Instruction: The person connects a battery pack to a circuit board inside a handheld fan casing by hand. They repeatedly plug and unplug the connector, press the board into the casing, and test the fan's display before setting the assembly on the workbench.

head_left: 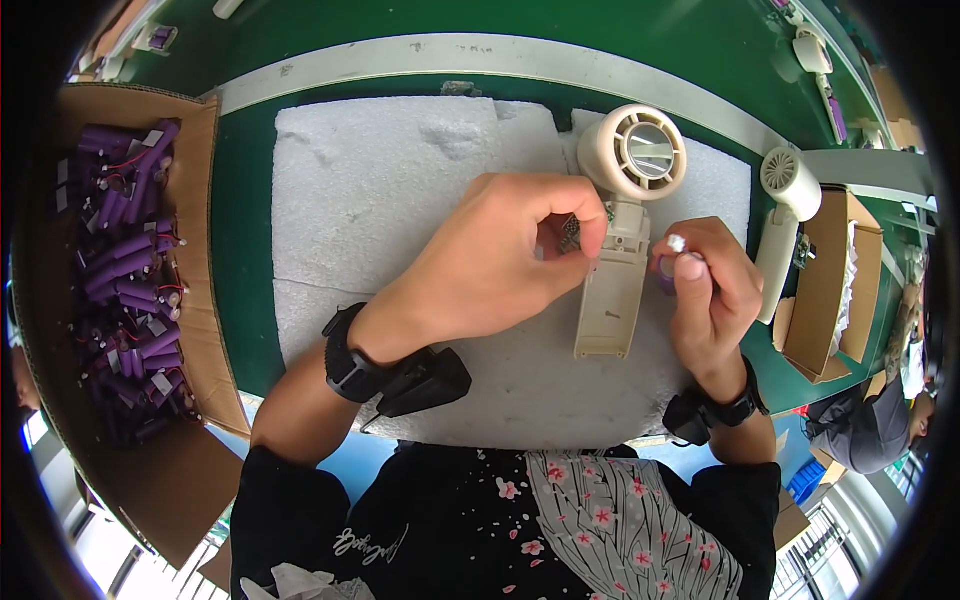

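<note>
A cream handheld fan (610, 310) lies on the white foam pad (350, 210), its round head away from me and its hollow handle shell toward me. My left hand (480, 260) reaches in from the left, thumb and forefinger closed on a small circuit board (571, 235) beside the fan's neck. Right of the handle, my right hand (718, 290) is closed round a purple battery cell (667, 276), mostly hidden by the fingers. A small white connector (676, 243) shows at its thumb and fingertips. Whether a wire joins connector and board cannot be made out.
An open cardboard box (203, 290) full of purple battery cells with red wires stands at the left. On the right, a second cream fan (790, 200) lies beside a smaller cardboard box (866, 240). A pale metal rail (400, 62) crosses the green table behind the foam.
</note>
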{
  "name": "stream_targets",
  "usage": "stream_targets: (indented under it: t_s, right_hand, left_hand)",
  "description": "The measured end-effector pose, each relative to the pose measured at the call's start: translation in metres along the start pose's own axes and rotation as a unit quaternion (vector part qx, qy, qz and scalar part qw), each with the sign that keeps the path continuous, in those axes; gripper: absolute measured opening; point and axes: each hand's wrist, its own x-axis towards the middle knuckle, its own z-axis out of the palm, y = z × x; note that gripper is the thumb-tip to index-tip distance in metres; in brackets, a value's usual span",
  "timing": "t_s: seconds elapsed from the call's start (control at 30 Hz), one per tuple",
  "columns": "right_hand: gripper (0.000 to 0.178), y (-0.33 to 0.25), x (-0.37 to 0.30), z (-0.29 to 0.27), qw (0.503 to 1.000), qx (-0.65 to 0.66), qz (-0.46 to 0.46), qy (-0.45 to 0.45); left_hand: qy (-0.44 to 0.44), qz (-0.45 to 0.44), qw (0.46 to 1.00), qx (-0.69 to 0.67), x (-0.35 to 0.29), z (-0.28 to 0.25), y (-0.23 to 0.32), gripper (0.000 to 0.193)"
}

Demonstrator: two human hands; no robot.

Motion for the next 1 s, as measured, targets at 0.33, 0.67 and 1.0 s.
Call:
stream_targets:
  t_s: [0.33, 0.67, 1.0]
  right_hand:
    - [0.013, -0.006, 0.005, 0.001, 0.991, -0.12, -0.058, -0.026]
    - [0.013, -0.013, 0.004, 0.0, 0.986, -0.151, -0.012, -0.072]
    - [0.012, -0.014, 0.005, 0.002, 0.972, -0.219, -0.045, -0.068]
  left_hand:
    - [-0.011, 0.091, 0.995, -0.023, 0.0, -0.003, -0.004, 0.009]
    - [-0.005, 0.078, 0.996, 0.033, 0.003, -0.006, -0.009, 0.011]
    - [0.003, 0.134, 0.988, 0.07, 0.002, -0.007, -0.008, 0.01]
